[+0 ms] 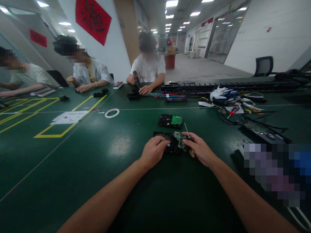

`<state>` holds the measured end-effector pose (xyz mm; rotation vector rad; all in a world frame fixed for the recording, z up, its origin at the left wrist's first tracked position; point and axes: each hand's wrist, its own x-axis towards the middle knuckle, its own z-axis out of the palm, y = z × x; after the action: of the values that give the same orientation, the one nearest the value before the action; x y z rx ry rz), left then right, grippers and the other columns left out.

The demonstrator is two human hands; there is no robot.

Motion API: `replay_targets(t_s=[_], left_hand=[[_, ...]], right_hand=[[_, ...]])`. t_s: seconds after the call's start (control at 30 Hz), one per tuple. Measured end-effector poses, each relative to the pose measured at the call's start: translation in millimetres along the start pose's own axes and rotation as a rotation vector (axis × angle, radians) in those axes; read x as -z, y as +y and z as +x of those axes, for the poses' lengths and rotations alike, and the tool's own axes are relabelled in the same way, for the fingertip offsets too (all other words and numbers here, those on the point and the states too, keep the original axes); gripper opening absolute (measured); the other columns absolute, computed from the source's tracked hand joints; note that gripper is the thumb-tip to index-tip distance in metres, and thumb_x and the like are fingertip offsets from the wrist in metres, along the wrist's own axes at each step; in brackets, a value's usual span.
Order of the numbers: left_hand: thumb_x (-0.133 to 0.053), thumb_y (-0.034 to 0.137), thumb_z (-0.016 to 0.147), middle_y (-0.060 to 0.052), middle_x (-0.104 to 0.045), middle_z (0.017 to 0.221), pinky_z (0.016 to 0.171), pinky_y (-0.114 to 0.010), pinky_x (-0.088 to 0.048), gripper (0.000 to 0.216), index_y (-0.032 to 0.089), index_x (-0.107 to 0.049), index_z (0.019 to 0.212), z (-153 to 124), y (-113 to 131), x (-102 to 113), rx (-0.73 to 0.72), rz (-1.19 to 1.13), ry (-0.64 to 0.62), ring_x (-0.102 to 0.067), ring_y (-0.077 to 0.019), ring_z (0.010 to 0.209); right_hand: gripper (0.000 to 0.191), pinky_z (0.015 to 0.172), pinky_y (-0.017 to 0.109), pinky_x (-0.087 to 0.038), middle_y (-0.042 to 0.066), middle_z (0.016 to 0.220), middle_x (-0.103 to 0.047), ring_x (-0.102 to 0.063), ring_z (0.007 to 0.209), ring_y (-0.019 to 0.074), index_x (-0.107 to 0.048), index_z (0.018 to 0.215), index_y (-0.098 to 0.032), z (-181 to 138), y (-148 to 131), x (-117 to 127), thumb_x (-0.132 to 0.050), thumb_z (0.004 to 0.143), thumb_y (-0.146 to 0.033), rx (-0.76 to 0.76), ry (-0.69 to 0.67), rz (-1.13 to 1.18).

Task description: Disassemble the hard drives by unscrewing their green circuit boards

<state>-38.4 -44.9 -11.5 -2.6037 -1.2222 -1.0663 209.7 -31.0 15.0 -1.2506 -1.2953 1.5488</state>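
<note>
A black hard drive (173, 146) lies on the green table in front of me. My left hand (153, 151) is closed at its left side, fingers bent and thumb pressed against it. Over the drive's right end, my right hand (200, 147) pinches a green circuit board (179, 139) with its thumb on top. The same hand also holds a screwdriver (186, 128), its thin shaft pointing up and away and its yellow-and-black handle partly hidden by the fingers. Just beyond lies a second hard drive (170, 120) with a green board on it.
Small screws (137, 124) and a white tape roll (112, 113) lie to the left. At the right are gloves (222, 94), a red-handled screwdriver (233, 111), cables and an open electronic device (263, 132). Across the table a person holds a power screwdriver (136, 78); others sit further left.
</note>
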Motion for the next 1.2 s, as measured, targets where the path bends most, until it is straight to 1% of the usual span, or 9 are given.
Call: replay_targets(t_s=[0.1,0.17,0.33,0.43,0.5,0.6,0.8,1.0,1.2], left_hand=[[-0.051,0.015,0.097,-0.009,-0.067,0.107,0.08,-0.037,-0.055,0.026,0.019,-0.065,0.118,0.2,1.2,0.4,-0.032,-0.019,-0.02,-0.063,-0.0205,0.094],[-0.052,0.016,0.097,-0.01,-0.067,0.109,0.082,-0.038,-0.056,0.027,0.019,-0.065,0.12,0.6,2.2,0.8,-0.045,-0.034,-0.03,-0.064,-0.0213,0.097],[-0.054,0.024,0.097,-0.011,-0.066,0.119,0.093,-0.044,-0.055,0.031,0.02,-0.061,0.127,3.4,7.2,4.3,-0.074,-0.079,-0.084,-0.063,-0.0237,0.109],[-0.055,0.03,0.098,-0.011,-0.062,0.132,0.104,-0.049,-0.05,0.039,0.021,-0.056,0.135,4.9,9.7,6.3,-0.102,-0.077,-0.144,-0.058,-0.0259,0.123],[-0.056,0.036,0.097,-0.01,-0.057,0.141,0.111,-0.051,-0.046,0.046,0.021,-0.051,0.141,5.3,10.5,6.9,-0.118,-0.066,-0.189,-0.051,-0.0274,0.133],[-0.056,0.043,0.097,-0.01,-0.053,0.147,0.115,-0.053,-0.041,0.053,0.023,-0.047,0.145,5.3,10.7,7.1,-0.129,-0.041,-0.251,-0.044,-0.0288,0.141],[-0.052,0.047,0.098,-0.008,-0.05,0.151,0.119,-0.051,-0.036,0.053,0.023,-0.047,0.146,5.5,11.5,7.5,-0.107,-0.008,-0.299,-0.04,-0.028,0.144],[-0.05,0.049,0.099,-0.007,-0.048,0.153,0.12,-0.052,-0.035,0.054,0.023,-0.046,0.147,6.0,12.9,8.7,-0.096,0.003,-0.32,-0.038,-0.028,0.145],[-0.052,0.049,0.098,-0.008,-0.047,0.154,0.12,-0.053,-0.034,0.058,0.024,-0.043,0.149,6.3,14.4,10.4,-0.095,0.003,-0.332,-0.037,-0.0295,0.146]], right_hand=[[0.062,0.036,0.019,-0.035,0.001,0.082,-0.06,-0.054,0.057,0.0116,-0.044,0.144,-0.025,0.9,2.1,1.2,-0.069,0.087,-0.032,-0.008,-0.02,-0.035],[0.063,0.036,0.019,-0.035,0.0,0.081,-0.058,-0.051,0.053,0.0101,-0.043,0.143,-0.025,0.7,2.7,2.3,-0.07,0.087,-0.032,-0.015,-0.032,-0.058],[0.054,0.036,0.019,-0.036,-0.001,0.083,-0.058,-0.051,0.052,0.0087,-0.047,0.137,-0.025,1.2,3.8,3.1,-0.068,0.087,-0.03,-0.012,-0.034,-0.117],[0.047,0.036,0.019,-0.037,0.0,0.084,-0.058,-0.05,0.051,0.0079,-0.052,0.131,-0.023,2.0,4.3,1.8,-0.068,0.088,-0.032,0.003,-0.044,-0.144],[0.047,0.036,0.018,-0.036,0.0,0.085,-0.058,-0.049,0.05,0.0074,-0.052,0.13,-0.023,2.1,4.4,0.6,-0.069,0.087,-0.032,0.011,-0.042,-0.146],[0.048,0.035,0.018,-0.034,-0.001,0.088,-0.058,-0.047,0.049,0.0061,-0.051,0.131,-0.023,1.5,4.3,-1.0,-0.069,0.087,-0.031,0.032,-0.038,-0.137],[0.047,0.036,0.017,-0.034,0.0,0.089,-0.057,-0.047,0.051,0.0062,-0.051,0.132,-0.021,-0.4,2.3,-4.5,-0.066,0.088,-0.027,0.045,0.031,-0.112],[0.049,0.036,0.018,-0.034,-0.001,0.082,-0.057,-0.046,0.049,0.0067,-0.052,0.135,-0.021,1.2,1.9,-5.3,-0.066,0.088,-0.026,0.017,0.027,-0.109],[0.047,0.036,0.018,-0.035,0.001,0.091,-0.058,-0.05,0.051,0.0072,-0.052,0.133,-0.022,5.2,9.2,-3.1,-0.066,0.088,-0.027,0.025,0.085,-0.123]])
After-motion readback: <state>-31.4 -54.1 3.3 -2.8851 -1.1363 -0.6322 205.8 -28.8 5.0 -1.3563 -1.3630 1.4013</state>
